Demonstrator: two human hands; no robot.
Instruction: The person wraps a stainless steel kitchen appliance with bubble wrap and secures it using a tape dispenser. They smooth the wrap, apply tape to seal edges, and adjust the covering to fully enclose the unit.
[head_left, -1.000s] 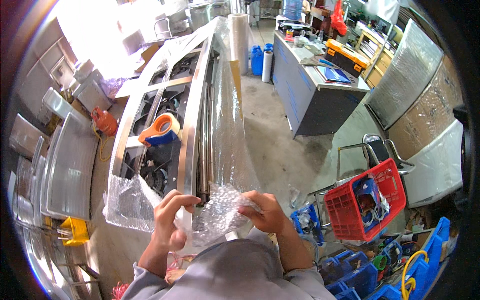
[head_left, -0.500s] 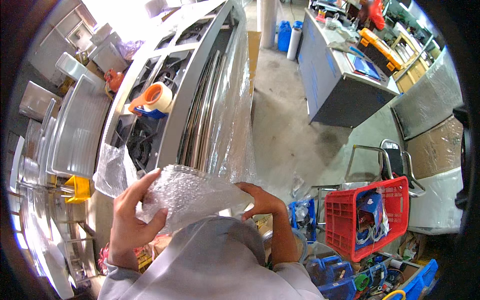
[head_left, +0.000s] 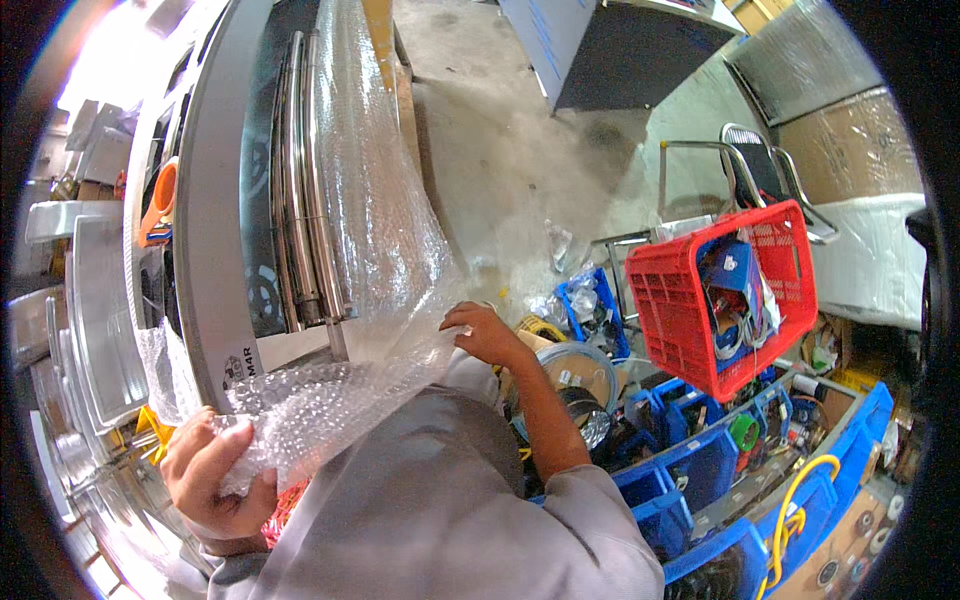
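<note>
A clear sheet of bubble wrap [head_left: 310, 405] stretches across the front of my body, in front of the near end of a long grey metal frame [head_left: 215, 190]. My left hand [head_left: 215, 480] pinches its lower left corner between thumb and fingers. At the other end my right hand [head_left: 485, 335] is closed on the sheet's edge, fingers bent. More bubble wrap [head_left: 370, 180] runs along the frame's right side, beside several shiny metal tubes [head_left: 300, 190] lying inside the frame. An orange tape dispenser [head_left: 160, 205] sits on the frame's left part, only partly visible.
To the right stands a red plastic crate [head_left: 665, 310] with cables and a blue bag. Blue parts bins [head_left: 700, 470] and a coiled hose [head_left: 580, 375] lie near my right arm. Farther off are a metal-framed chair [head_left: 750, 165] and a grey cabinet [head_left: 640, 50].
My view has turned downward and to the right. The bubble wrap is now drawn out between my hands, the left one lower and the fingers of both closed on it.
</note>
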